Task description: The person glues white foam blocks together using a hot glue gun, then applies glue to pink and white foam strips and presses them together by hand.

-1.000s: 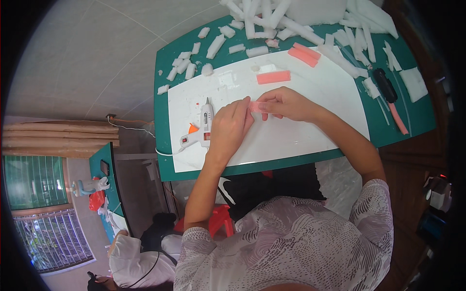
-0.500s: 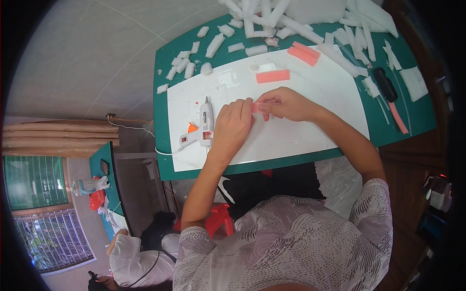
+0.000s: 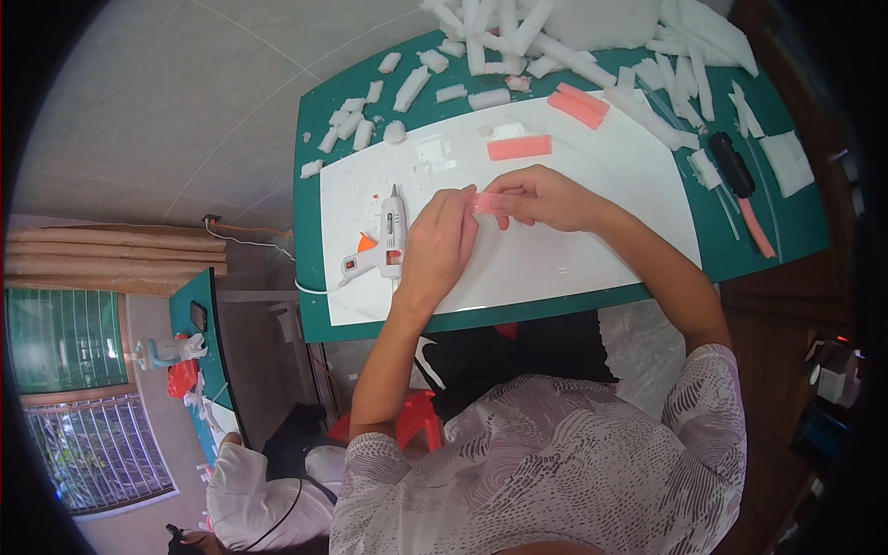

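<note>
Between my two hands, above the white board (image 3: 546,268), is a small pink foam strip (image 3: 488,203). My left hand (image 3: 442,236) pinches its left end, and the fingers of my right hand (image 3: 541,199) are closed on its right part. My fingers cover both ends of the strip. Just beyond my hands lies another pink foam strip (image 3: 519,147), flat on the board. A pair of pink foam pieces (image 3: 578,104) rests side by side at the board's far edge. Left of my left hand, a white hot glue gun (image 3: 392,231) lies with its nozzle pointing away from me.
Several white foam chunks (image 3: 412,90) are scattered over the green table (image 3: 319,111). Foam strips and sheets (image 3: 610,23) pile up at the back. A black-handled tool (image 3: 733,165) lies at the right on a pink strip. The glue gun's cord (image 3: 319,292) runs off the left edge. Another person (image 3: 264,495) sits at lower left.
The fingers of my left hand have shifted slightly, so more of the pink foam strip shows between my hands. The board and the things on it look the same.
</note>
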A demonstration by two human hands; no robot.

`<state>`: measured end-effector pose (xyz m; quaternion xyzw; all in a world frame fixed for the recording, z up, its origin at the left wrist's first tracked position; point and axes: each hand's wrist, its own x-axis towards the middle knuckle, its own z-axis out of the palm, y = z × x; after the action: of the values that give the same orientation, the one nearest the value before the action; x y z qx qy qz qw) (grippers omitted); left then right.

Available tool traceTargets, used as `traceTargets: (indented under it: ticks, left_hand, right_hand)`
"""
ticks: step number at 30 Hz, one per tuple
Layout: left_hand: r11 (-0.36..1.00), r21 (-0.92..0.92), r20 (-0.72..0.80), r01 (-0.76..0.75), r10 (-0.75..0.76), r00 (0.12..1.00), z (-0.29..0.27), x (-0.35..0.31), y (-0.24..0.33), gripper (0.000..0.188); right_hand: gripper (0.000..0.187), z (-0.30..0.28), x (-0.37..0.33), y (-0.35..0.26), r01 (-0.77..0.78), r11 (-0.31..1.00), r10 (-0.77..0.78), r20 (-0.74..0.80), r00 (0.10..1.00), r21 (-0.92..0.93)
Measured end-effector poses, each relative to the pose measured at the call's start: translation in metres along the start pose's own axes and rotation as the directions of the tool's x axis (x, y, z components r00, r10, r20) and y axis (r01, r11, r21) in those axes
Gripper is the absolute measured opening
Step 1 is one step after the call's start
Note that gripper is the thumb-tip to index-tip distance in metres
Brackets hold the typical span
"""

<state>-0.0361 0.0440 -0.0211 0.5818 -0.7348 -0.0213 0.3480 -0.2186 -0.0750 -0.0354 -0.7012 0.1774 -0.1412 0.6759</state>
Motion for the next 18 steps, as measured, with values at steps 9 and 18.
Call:
traceTargets:
  ticks: [9, 18]
  left_hand:
    - [0.869, -0.401, 0.065, 0.290, -0.289, 0.955, -0.012, -0.003, 0.001, 0.025]
    - [0.727, -0.520, 0.157, 0.448, -0.435, 0.887, -0.007, -0.003, -0.002, 0.020]
  right_hand:
    - [0.026, -0.003, 0.000, 0.005, 0.019, 1.000, -0.020, -0.038, 0.999, -0.016]
    - [0.026, -0.003, -0.002, 0.003, -0.004, 0.999, 0.002, -0.044, 0.999, -0.045]
